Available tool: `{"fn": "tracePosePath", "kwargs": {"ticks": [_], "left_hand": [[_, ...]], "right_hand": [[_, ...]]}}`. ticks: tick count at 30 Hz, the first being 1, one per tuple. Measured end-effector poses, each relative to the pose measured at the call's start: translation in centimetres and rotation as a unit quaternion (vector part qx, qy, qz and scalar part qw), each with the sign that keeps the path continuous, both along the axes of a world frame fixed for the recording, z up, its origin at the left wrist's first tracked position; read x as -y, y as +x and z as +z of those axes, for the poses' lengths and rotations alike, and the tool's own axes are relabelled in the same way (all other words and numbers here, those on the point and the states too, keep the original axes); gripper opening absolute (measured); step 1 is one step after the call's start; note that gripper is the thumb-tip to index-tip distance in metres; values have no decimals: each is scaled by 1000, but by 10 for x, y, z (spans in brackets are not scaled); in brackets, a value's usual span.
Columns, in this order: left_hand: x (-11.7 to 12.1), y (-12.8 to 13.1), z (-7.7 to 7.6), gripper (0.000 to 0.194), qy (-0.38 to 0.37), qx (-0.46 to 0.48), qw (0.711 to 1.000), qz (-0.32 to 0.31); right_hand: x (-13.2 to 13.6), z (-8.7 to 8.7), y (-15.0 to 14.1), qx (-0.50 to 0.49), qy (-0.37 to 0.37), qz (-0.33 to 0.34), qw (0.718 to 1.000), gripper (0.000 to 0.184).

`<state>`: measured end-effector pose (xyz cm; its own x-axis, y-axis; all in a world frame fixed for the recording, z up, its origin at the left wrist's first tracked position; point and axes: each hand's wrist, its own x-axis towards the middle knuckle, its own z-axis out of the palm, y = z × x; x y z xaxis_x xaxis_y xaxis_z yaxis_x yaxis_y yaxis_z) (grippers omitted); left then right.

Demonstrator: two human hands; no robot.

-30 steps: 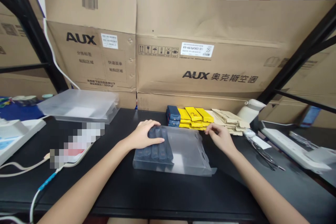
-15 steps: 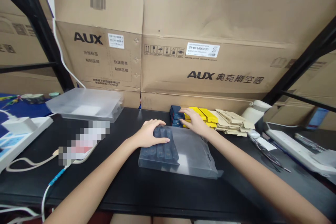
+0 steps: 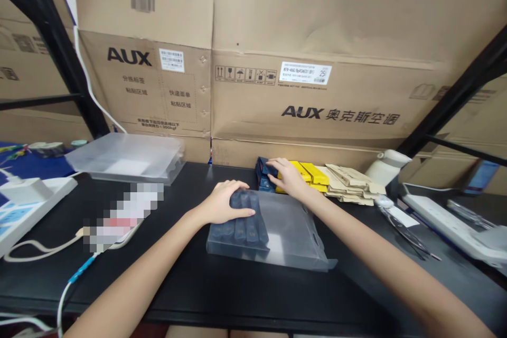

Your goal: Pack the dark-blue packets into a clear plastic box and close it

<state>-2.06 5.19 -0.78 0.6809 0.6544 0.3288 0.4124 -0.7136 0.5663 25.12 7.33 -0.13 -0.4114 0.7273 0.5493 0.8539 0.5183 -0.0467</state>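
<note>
A shallow clear plastic box (image 3: 291, 222) lies on the black table in front of me. Inside its left half, several slim dark blue packets (image 3: 240, 227) lie side by side. My left hand (image 3: 229, 202) rests at the box's far left corner, its thumb stretched flat over the packets and its fingers over the back edge. Behind the box is a stack of dark blue packets (image 3: 262, 173). My right hand (image 3: 291, 177) reaches over its right end, thumb and fingers apart against the packets. Yellow packets (image 3: 315, 174) sit beside it, partly hidden by that hand.
Beige packets (image 3: 352, 182) and a white tilted container (image 3: 388, 169) stand at right, near glasses (image 3: 407, 232) and a white power strip (image 3: 447, 222). At left are a frosted plastic box (image 3: 127, 156), a phone (image 3: 127, 222) with cables and another power strip (image 3: 39, 206). Cardboard (image 3: 309, 26) walls the back.
My right hand has shifted slightly, its thumb and fingers farther apart at the dark blue stack. My left hand stays on the box. The view has moved a little.
</note>
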Motion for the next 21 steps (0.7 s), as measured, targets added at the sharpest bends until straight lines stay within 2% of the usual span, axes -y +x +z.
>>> {"fn": "tracePosePath", "kwargs": {"ticks": [12,18,21], "left_hand": [[-2,1,0,60,10,-11,1000,-5],[-2,0,1,60,10,-17,1000,1],[-1,-1,1,59,11,-18,1000,2]], "right_hand": [[-10,17,5,-9,36,-38,999,20],[-27,11,-1,15,25,-60,998,23],[-23,11,-2,16,31,-66,997,28]]}}
